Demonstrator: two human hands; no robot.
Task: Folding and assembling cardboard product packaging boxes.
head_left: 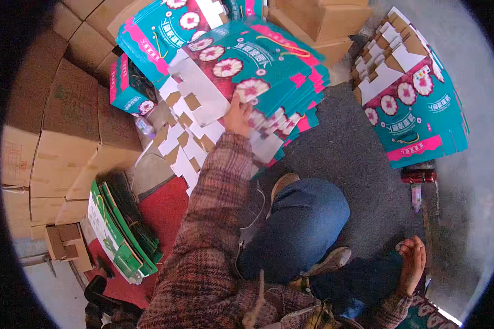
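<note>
My left hand (237, 116) reaches forward to a fanned pile of flat, folded cartons. It closes on the edge of the top carton (282, 52), teal and pink with pictures of round white-and-red slices. The white flaps (189, 137) of the cartons below spread out beside my left forearm. My right hand (413, 264) is raised at the lower right, near my knee. Its fingers are loosely bent, with nothing visible in them.
Another stack of teal cartons (417, 109) lies at the right, near a red can (419, 175). Green folded cartons (121, 233) stand at the lower left. Brown boxes (66, 131) are piled along the left. A made-up teal box (129, 88) sits beside the pile.
</note>
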